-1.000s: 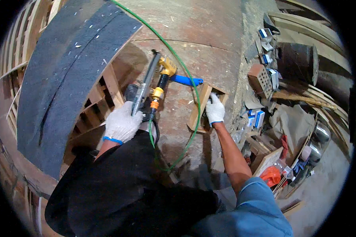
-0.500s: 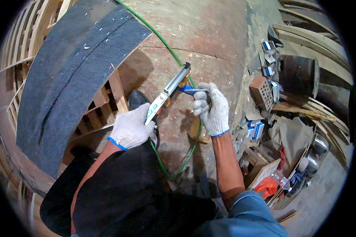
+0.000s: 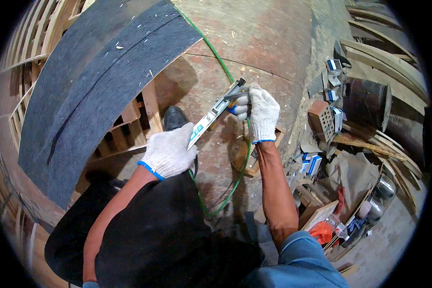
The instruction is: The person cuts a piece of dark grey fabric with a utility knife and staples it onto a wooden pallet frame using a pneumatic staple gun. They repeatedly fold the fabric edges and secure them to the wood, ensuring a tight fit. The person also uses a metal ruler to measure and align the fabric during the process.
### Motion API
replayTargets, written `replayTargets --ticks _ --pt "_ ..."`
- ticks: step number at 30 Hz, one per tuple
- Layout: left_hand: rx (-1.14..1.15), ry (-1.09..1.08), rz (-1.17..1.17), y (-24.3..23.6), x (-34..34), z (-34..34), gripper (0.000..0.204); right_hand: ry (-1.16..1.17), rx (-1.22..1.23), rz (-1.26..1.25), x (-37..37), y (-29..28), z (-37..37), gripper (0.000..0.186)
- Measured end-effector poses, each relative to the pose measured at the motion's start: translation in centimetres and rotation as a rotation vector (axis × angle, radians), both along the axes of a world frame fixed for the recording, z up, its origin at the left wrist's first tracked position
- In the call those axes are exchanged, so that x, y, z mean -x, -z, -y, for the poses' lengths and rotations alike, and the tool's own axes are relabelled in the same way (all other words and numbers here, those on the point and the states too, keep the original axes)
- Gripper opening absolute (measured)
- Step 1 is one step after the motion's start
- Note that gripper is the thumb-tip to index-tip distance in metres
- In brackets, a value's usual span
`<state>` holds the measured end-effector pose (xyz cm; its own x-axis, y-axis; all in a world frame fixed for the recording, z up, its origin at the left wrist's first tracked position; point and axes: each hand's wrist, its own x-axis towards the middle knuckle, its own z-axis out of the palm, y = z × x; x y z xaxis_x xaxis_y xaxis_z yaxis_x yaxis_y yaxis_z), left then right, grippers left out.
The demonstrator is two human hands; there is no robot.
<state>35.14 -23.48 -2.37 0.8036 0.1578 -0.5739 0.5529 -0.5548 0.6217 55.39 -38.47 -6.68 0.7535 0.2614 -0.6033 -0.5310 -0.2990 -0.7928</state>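
Note:
My gloved left hand [image 3: 169,150] is closed around the lower end of a long, silvery staple gun [image 3: 211,116], which slants up and to the right in front of my knees. Its dark tip points away from me. At its upper right side, my gloved right hand [image 3: 263,109] pinches a short grey strip of staples [image 3: 236,95] that lies against the open magazine. A blue part of the gun is partly hidden behind my right fingers. Under my hands, a green air hose [image 3: 224,202] loops on the floor; where it joins the gun is hidden.
At left, a curved wooden frame covered in dark felt [image 3: 98,91] bears scattered staples. Wood blocks [image 3: 247,158] lie below my right hand. A holed brick [image 3: 320,117], small blue-and-white boxes [image 3: 314,164], a rusty drum [image 3: 367,103] and scrap fill the right side.
My right hand has moved up and brought the staple strip from beside the gun onto its magazine. The left hand and gun have shifted slightly right as the whole view moved.

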Motion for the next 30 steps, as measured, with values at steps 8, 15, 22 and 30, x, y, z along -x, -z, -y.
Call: replayTargets --ticks 8,15,22,30 --pt "0.011 -0.012 0.024 0.8 0.3 0.1 0.029 -0.666 0.239 0.901 -0.7 -1.9 -1.1 0.012" --pt "0.017 -0.008 0.023 1.1 0.6 0.0 0.027 -1.070 0.420 1.067 -0.8 -2.0 -2.5 0.013" --pt "0.013 -0.008 0.018 1.0 0.6 0.1 0.027 -0.896 0.347 1.099 -0.6 -0.6 -2.3 0.021" --pt "0.017 -0.020 0.035 1.3 0.7 0.1 0.027 -1.136 0.468 1.184 -0.9 1.1 -1.6 0.021"
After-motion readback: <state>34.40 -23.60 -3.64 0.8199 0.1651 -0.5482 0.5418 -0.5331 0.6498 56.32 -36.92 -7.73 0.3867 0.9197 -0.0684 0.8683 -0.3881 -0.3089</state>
